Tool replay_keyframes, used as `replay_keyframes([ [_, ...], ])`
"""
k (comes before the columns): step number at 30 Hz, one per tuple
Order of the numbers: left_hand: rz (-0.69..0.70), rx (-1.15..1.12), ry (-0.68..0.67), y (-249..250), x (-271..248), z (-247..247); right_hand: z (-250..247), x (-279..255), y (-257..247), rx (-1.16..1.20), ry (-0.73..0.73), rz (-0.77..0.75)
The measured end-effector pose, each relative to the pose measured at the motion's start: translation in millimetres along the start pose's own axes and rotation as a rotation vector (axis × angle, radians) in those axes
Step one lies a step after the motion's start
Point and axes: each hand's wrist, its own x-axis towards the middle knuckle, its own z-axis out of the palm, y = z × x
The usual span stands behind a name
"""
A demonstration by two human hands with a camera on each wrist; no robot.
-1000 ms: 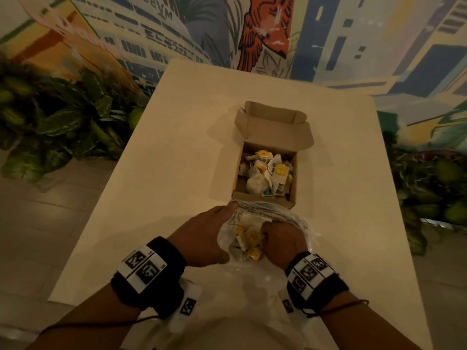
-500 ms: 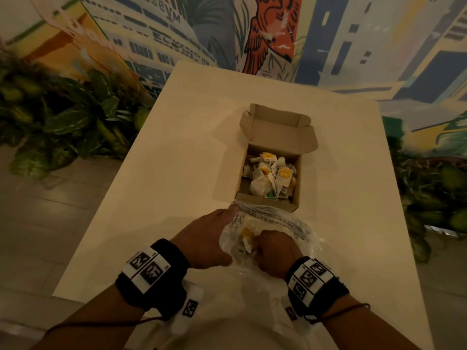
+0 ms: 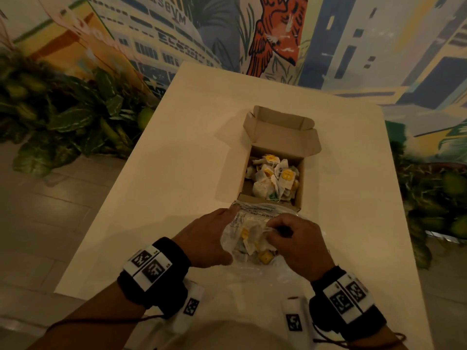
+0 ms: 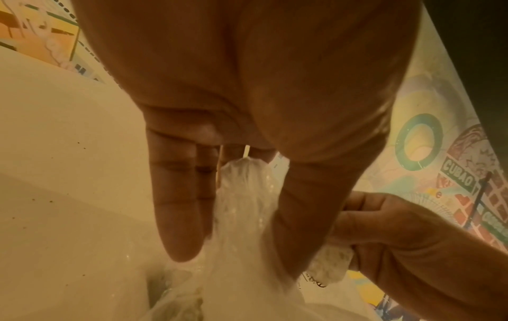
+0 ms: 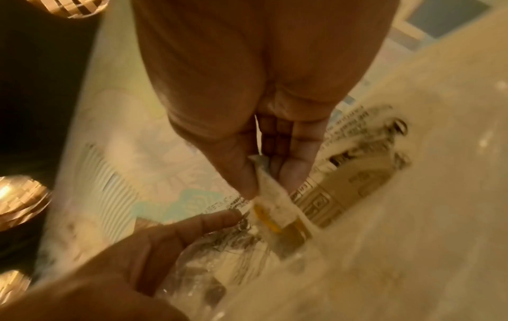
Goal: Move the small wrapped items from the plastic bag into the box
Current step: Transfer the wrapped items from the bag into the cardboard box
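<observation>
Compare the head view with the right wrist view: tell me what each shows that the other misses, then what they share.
Only the head view shows the open cardboard box with wrapped items already inside and the whole table. Only the right wrist view shows the right hand pinching a wrapped item between thumb and fingers. Both show the plastic bag, printed with dark text, and the left hand holding its edge.

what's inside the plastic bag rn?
Inside the plastic bag, a few small wrapped items with yellow labels remain. The right hand pinches one; the left hand grips the bag. What lies under the hands and crumpled film is hidden.
</observation>
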Motion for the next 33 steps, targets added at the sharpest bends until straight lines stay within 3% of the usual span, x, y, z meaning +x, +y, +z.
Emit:
replay_keyframes([
  [8,-0.024,-0.023,-0.014,-1.0,-1.8,-0.7,-14.5,-11.4,-12.9,0.223,0.12,0.056],
  [14,-0.009,-0.014,-0.009,-0.1,-1.0,-1.6,-18.6,-6.4,-15.9,0.254,0.101,0.132],
  [24,-0.002,-0.031,-0.011,-0.9,-3.5,-2.8,-84.1,27.1,-81.6,0.475,0.191,-0.067],
  [29,0.0,0.0,-0.017,-0.7,-6.2,-1.7,-78.1,76.6,-68.0,0.385,0.182,0.003],
  [33,-0.015,0.003,-0.026,-0.6,-9.1,0.3,-50.4,121.3,-17.1,-0.046,0.031,0.225],
])
